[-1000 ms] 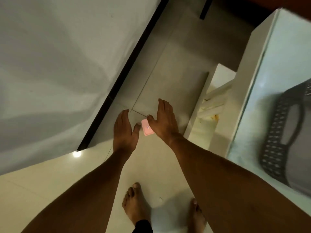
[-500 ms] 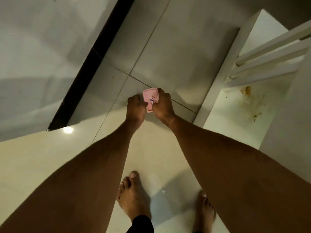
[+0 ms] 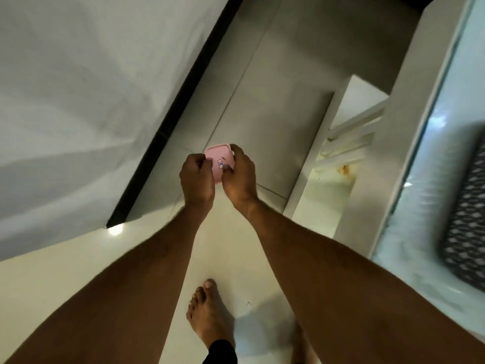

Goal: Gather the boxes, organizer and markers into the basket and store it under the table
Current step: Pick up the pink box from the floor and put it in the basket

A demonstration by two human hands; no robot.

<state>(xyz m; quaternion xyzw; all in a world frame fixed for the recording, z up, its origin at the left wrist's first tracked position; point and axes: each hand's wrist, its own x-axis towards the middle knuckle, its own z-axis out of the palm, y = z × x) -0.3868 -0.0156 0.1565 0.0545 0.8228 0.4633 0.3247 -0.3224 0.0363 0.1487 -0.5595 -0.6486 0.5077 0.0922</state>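
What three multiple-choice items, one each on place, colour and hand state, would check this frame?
1. Where is the dark perforated basket?
A. on the white table at the right edge
B. on the floor by the feet
C. in the person's hands

2. What colour is the small box?
A. blue
B. pink
C. black

3. How is the box held?
A. lying alone on the floor
B. pinned under one flat palm
C. gripped between the left hand and the right hand

Answers: 1 A, the basket sits on the table top at right. 2 B, its lid shows pink. 3 C, fingers of both hands curl round it above the floor.
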